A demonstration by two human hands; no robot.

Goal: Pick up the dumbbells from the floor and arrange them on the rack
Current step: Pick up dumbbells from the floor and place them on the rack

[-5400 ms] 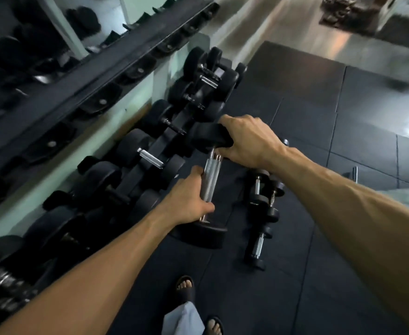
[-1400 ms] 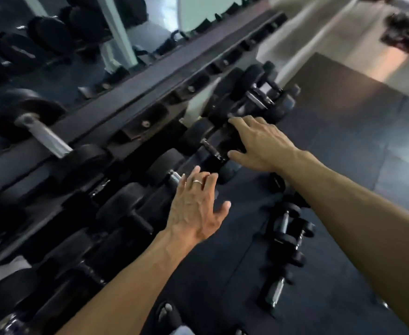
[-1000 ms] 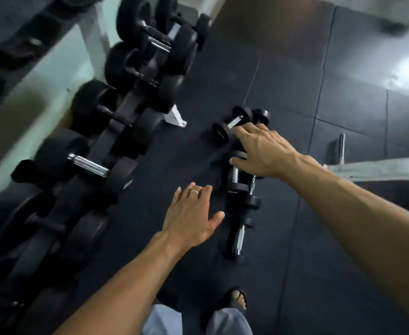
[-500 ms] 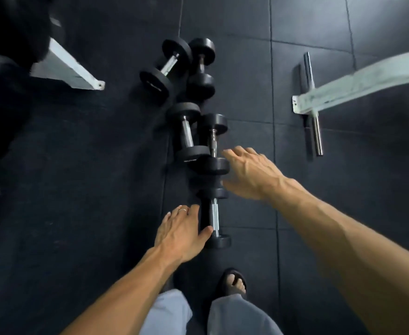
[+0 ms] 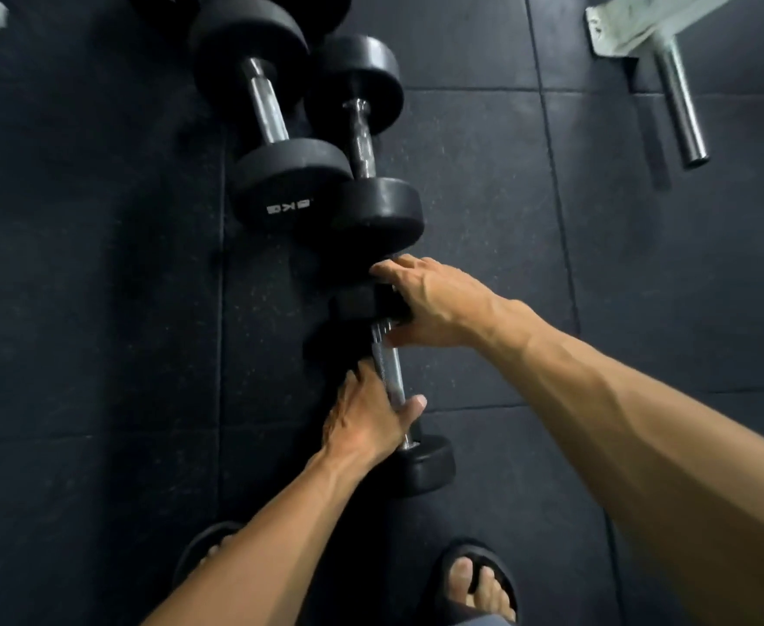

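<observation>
A small dumbbell (image 5: 391, 381) lies on the black rubber floor (image 5: 597, 264), near the middle, just in front of the person's sandalled feet (image 5: 479, 580). The left hand (image 5: 366, 417) wraps its fingers round the metal handle. The right hand (image 5: 429, 305) grips the dumbbell's far weight. Two bigger dumbbells (image 5: 321, 142) lie side by side just beyond, touching. A metal bar (image 5: 682, 110) sits towards the floor's far right corner.
</observation>
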